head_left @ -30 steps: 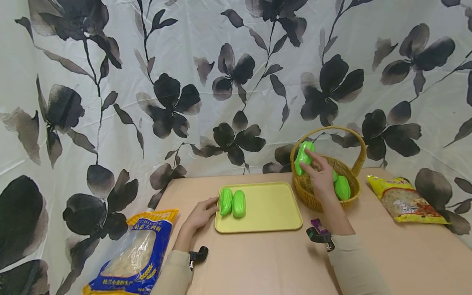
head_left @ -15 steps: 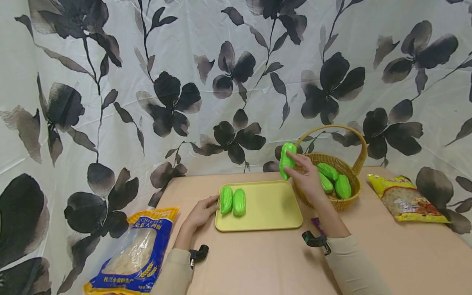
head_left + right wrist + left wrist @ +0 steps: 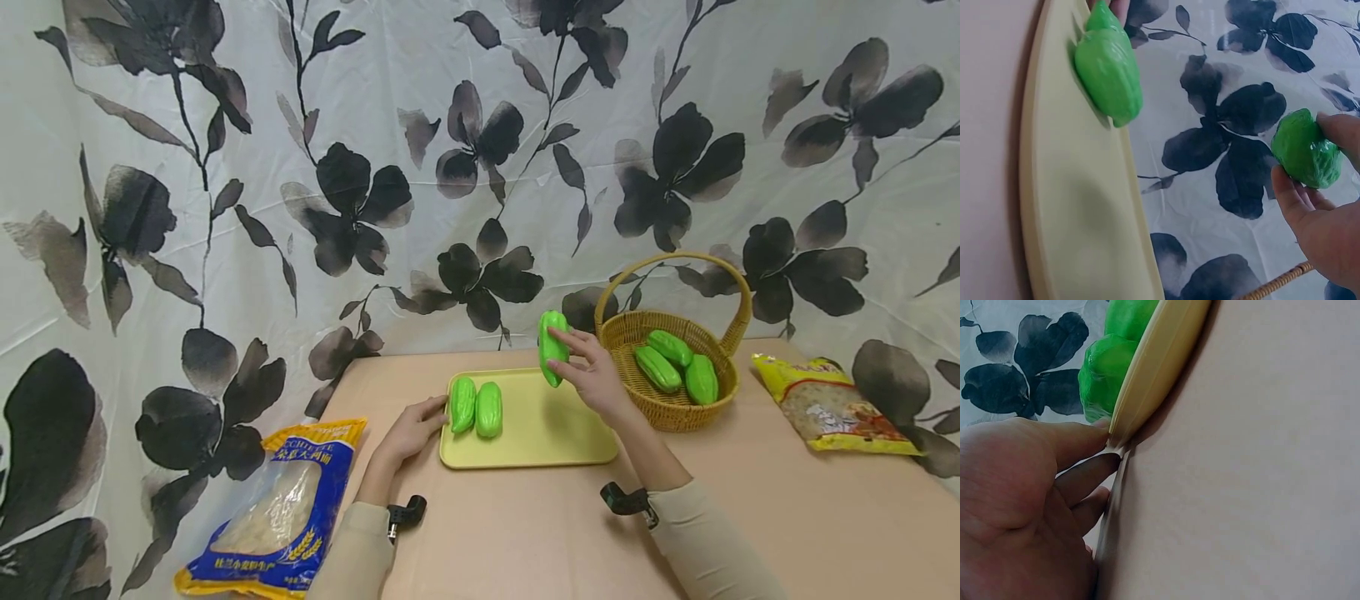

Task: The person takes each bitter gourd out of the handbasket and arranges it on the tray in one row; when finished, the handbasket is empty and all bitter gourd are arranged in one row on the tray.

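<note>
My right hand (image 3: 596, 379) pinches a bumpy, glossy green toy vegetable (image 3: 553, 348), shaped like a short cucumber, between thumb and fingers. It is held upright above the right half of the yellow tray (image 3: 547, 446). In the right wrist view this green vegetable (image 3: 1305, 150) is apart from the tray, whose surface bears a soft shadow. Two similar green vegetables (image 3: 489, 410) lie side by side at the tray's left end. There my left hand (image 3: 408, 429) grips the rim; in the left wrist view the thumb (image 3: 1079, 440) is at the edge, with fingers beneath.
A wicker basket (image 3: 660, 417) with a tall handle stands to the right of the tray, holding three more green vegetables (image 3: 670, 348). A blue and orange bag (image 3: 277, 508) lies at left, a yellow packet (image 3: 840, 408) at far right. Floral cloth (image 3: 420, 275) hangs behind the table.
My right hand has lifted the green toy vegetable out of the basket and carried it left and down, over the tray. My left hand has stayed at the tray's left edge.
</note>
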Demonstrator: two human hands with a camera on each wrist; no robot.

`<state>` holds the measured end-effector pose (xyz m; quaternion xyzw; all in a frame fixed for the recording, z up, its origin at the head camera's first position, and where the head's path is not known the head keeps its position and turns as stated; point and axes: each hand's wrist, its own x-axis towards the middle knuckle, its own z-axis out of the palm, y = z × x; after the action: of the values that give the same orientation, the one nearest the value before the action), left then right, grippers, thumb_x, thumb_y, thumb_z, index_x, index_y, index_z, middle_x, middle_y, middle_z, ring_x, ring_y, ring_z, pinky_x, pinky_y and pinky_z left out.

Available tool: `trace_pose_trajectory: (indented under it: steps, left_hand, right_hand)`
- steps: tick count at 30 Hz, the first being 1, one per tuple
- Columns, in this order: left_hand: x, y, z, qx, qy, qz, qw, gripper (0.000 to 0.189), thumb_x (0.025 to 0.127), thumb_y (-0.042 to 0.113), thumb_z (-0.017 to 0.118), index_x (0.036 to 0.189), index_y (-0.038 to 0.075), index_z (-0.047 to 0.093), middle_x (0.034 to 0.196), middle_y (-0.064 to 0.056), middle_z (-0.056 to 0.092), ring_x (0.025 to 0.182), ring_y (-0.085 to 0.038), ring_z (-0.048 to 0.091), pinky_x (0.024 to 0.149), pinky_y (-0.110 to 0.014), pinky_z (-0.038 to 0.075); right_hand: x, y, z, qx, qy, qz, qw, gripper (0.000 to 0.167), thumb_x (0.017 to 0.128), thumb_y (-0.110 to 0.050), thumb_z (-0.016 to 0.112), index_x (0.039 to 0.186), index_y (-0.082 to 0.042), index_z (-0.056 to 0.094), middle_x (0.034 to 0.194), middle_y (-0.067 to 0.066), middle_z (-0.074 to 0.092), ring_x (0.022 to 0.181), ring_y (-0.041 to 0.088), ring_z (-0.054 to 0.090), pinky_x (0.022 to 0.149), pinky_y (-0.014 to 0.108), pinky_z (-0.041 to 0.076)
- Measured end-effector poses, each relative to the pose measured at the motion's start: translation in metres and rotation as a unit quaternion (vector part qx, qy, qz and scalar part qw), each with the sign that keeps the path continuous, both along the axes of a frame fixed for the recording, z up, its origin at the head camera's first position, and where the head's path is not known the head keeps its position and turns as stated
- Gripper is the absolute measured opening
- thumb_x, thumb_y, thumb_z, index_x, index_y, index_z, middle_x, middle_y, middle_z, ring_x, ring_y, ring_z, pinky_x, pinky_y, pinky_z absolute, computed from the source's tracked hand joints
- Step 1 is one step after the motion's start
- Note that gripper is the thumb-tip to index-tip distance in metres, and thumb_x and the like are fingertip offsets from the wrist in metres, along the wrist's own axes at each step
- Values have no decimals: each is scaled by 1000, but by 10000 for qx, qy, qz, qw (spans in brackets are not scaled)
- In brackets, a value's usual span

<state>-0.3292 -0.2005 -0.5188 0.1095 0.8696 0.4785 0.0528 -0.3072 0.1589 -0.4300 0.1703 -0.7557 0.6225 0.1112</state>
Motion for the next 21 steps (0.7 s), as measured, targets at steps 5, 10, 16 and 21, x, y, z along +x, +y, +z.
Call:
trace_pose_trajectory:
  steps: [5,10,16,21]
  left_hand:
    - [0,0,0,2,18,8,10000,48,107,23,60,154,16,53,163,-11,45,160,-37,22,132,-56,17]
    - [1,0,-1,-59,-25,33,10000,48,107,24,60,154,17,53,163,-11,45,160,-36,23,132,-55,18]
    - [1,-1,0,-127,6,15,9999,48,107,23,60,154,16,53,162,-10,46,159,-36,25,132,-55,19]
    - [1,0,2,-66,-5,6,10000,49,107,22,60,155,15,52,163,-11,45,160,-35,23,132,-54,18]
  right_hand:
    - [0,-12,-8,124,-7,198,9997,58,98,-12,73,153,-15,55,152,21,40,135,40,47,111,59,50]
    - [1,-19,-14,431,-79,250,9987,59,98,-14,74,153,-16,55,152,20,44,132,39,49,108,53,52]
    - [1,-24,-19,769,-349,139,9963,58,98,-22,75,152,-24,56,151,14,48,131,39,53,96,39,55]
    - [-2,-27,-24,807,-484,407,9947,58,99,-21,73,153,-19,54,153,18,49,125,41,57,86,32,54]
